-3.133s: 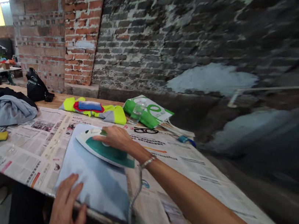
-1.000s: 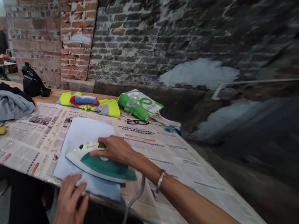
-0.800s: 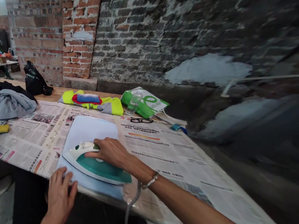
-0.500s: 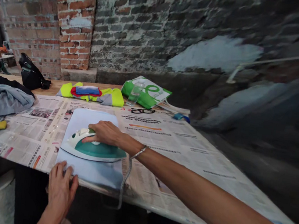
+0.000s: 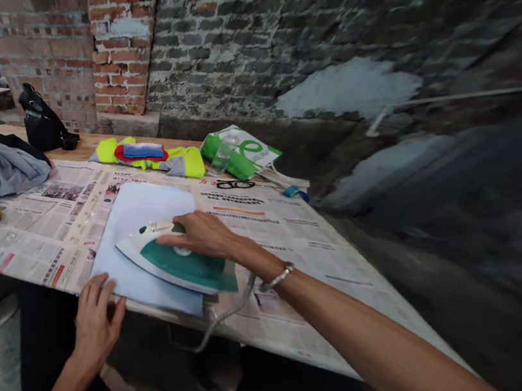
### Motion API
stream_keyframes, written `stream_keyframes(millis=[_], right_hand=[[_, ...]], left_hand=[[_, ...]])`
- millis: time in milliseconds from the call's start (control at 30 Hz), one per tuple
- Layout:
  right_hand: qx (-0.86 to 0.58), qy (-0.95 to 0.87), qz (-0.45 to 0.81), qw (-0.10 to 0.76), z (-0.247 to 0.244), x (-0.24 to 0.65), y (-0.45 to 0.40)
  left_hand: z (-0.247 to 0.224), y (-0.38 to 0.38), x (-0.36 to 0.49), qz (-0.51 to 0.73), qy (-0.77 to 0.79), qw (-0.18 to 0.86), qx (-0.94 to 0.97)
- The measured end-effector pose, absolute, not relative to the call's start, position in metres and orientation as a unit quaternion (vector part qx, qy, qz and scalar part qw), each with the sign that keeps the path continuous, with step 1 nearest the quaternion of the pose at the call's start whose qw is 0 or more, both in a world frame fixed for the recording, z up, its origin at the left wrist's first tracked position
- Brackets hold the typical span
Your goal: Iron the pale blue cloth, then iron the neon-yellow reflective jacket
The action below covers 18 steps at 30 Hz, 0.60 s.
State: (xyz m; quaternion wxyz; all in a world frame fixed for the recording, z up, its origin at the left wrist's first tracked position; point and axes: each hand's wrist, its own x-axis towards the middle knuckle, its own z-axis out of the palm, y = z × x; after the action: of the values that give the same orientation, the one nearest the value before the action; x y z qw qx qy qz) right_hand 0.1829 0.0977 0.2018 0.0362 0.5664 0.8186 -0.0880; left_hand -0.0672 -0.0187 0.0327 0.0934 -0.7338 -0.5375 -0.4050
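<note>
My right grip (image 5: 209,235) clasps the iron (image 5: 187,268) from above; it sits directly beneath, on the pale-blue cloth (image 5: 152,206). My left grip (image 5: 96,324), unclenched, is at the cloth's near-left corner.

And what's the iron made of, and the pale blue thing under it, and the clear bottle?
The iron: likely smooth plastic, white and green with a soft shine. The pale blue thing: probably cloth, matt with soft corners; any weave is too small to see. The clear bottle: probably plastic, shiny and see-through, but glass is possible.
</note>
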Motion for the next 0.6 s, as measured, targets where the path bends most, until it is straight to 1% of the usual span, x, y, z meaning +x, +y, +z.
stream_keyframes(millis=[100,233,367,433,533,600], right_hand=[[0.569,0.816,-0.090,0.049,0.201,0.172,0.065],[0.566,0.819,-0.079,0.052,0.195,0.166,0.037],[0.575,0.810,-0.086,0.076,0.188,0.190,0.022],[0.595,0.796,-0.083,0.075,0.183,0.213,0.016],[0.653,0.751,-0.080,0.061,0.176,0.260,0.009],[0.700,0.708,-0.086,0.039,0.175,0.293,0.011]], left_hand=[[0.032,-0.018,-0.078,-0.439,-0.524,0.076,-0.725],[0.036,-0.012,-0.086,-0.405,-0.536,0.093,-0.735],[0.037,-0.010,-0.084,-0.390,-0.543,0.107,-0.736],[0.036,-0.010,-0.084,-0.396,-0.546,0.102,-0.731],[0.037,-0.010,-0.093,-0.411,-0.545,0.051,-0.729],[0.045,-0.005,-0.105,-0.413,-0.534,-0.028,-0.737]])
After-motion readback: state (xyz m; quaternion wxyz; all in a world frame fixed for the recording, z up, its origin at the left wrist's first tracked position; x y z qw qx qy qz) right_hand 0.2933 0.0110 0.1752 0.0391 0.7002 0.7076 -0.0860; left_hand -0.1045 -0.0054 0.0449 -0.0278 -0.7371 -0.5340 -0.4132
